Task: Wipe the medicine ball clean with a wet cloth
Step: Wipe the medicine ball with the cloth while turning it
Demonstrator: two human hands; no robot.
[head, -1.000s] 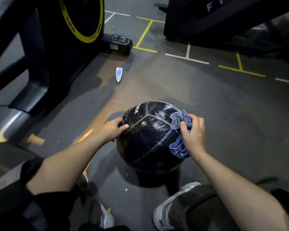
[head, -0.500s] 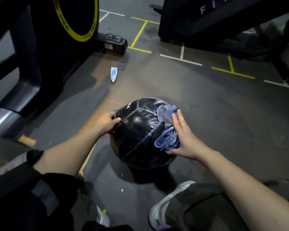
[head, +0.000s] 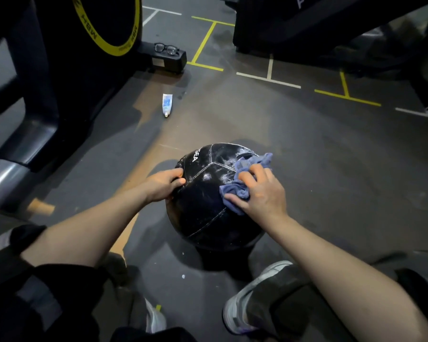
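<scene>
While braced at nine o'clock by left hand (head: pixel 164 185), fingers curled on its side to stop any roll, ball (head: pixel 208 201) sat on floor (head: pixel 331 169) between shoes; bunched cloth (head: pixel 242 178) pinched and pressed by right hand (head: pixel 262 193) at two o'clock, probably mid-wipe.
</scene>
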